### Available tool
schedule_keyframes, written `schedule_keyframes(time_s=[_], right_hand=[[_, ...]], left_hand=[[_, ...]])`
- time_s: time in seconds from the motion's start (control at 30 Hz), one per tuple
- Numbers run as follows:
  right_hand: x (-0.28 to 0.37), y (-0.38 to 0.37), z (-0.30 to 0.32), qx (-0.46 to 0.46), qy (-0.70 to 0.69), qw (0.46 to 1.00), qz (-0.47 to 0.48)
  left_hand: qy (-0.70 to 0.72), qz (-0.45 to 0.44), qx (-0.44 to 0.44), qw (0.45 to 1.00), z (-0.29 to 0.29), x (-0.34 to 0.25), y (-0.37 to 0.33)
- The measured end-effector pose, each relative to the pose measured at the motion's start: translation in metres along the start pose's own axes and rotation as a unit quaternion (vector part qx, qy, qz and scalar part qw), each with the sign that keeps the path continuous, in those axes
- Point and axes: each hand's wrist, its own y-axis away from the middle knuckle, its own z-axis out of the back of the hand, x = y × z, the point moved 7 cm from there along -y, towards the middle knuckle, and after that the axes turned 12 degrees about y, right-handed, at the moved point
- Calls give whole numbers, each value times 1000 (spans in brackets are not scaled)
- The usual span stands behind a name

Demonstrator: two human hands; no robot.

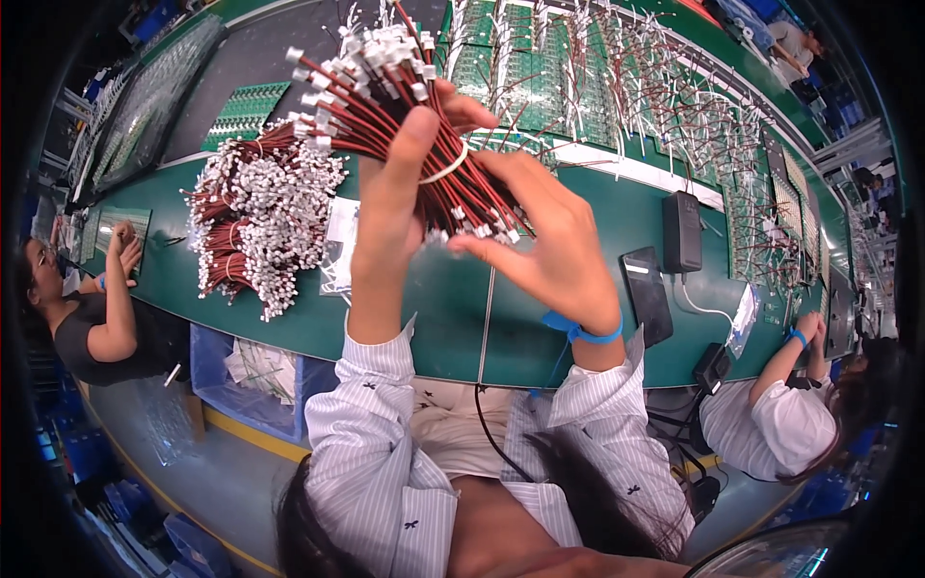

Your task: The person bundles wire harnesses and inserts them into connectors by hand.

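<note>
Left hand [390, 188]: it is wrapped around a bundle of red and black wires [371, 120], held up over the green worktop [434, 323]. By the right hand [559, 231], curved and partly open, the bundle's low end is cupped; whether it is gripped there cannot be told. White plugs [390, 53] are seen at both ends.
</note>
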Motion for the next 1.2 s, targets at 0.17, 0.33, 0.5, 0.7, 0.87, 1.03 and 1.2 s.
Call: schedule_keyframes(time_s=[0.17,0.33,0.5,0.7,0.87,1.03,1.2], right_hand=[[-6,-3,0,-108,173,979,14],[0,-5,-4,-160,282,946,22],[5,-4,-6,-105,236,966,12],[-10,3,44,-116,15,993,-28],[-26,7,68,-316,-17,948,-25],[-24,17,80,-365,4,930,-44],[-22,33,94,-447,-4,894,-22]], left_hand=[[-2,30,-37,999,8,15,-7],[-50,-43,-137,988,11,13,-3],[-13,23,-156,987,25,16,-2],[-103,88,-58,989,19,18,-5],[-164,205,83,961,-19,51,8],[-195,191,131,953,-26,65,13],[-143,297,134,934,-25,73,17]])
